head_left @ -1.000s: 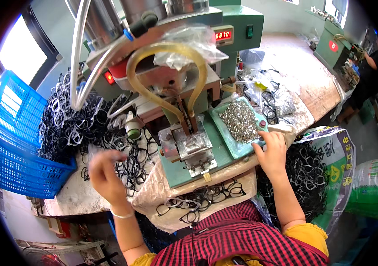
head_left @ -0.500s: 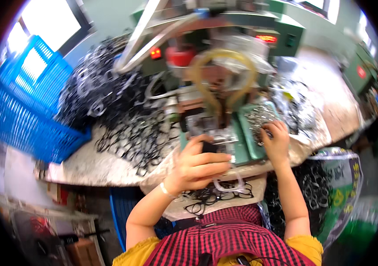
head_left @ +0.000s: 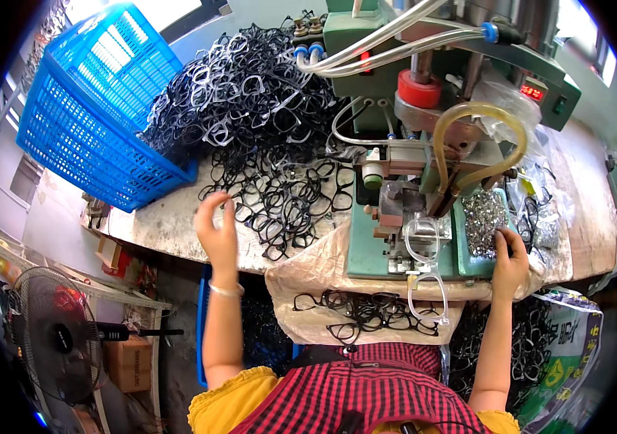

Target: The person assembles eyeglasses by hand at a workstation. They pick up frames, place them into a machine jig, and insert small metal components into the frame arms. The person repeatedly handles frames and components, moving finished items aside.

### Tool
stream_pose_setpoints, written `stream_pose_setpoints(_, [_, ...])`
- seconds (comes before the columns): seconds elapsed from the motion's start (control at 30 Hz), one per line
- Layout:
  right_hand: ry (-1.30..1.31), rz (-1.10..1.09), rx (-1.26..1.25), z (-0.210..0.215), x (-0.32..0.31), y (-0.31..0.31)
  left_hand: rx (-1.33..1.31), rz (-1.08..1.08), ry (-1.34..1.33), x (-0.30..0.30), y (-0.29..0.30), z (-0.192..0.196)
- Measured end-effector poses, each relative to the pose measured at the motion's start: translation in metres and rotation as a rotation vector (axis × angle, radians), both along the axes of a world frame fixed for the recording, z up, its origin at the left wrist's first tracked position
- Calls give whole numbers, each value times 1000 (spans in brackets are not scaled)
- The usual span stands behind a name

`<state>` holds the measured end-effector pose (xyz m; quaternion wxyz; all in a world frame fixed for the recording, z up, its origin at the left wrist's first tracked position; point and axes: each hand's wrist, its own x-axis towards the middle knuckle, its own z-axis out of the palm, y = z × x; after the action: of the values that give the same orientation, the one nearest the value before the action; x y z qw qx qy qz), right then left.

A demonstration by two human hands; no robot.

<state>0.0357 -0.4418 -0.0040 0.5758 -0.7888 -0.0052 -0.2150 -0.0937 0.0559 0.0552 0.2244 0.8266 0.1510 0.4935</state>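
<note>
Here, dark glasses frames [head_left: 373, 309] lie on a brown sheet [head_left: 312, 260] at the table's [head_left: 167, 231] front edge, where one rim of a clear glasses frame [head_left: 424, 262] juts out from the press [head_left: 405, 154]. The left hand [head_left: 216, 235] hovers above that edge, farther left, fingers half curled, nothing visible in them. The right hand [head_left: 511, 260] reaches the green tray's [head_left: 462, 249] right edge, fingers drawn together at the small metal pieces [head_left: 486, 220]; whether they pinch one cannot be told. Good work here likely means a light pinch on a single piece, with the clear frame kept square. Behind, a heap of frames [head_left: 250, 94] stands beside a blue basket [head_left: 95, 137].
</note>
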Motion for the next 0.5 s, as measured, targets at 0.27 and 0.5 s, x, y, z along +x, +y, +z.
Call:
stream_pose_setpoints(0.27, [-47,56,-13,14,10,30,295,274,433,86,82,-40])
stream_pose_setpoints(0.5, [-96,-202,-230,10,-33,-11,392,214,621,115,131,-106])
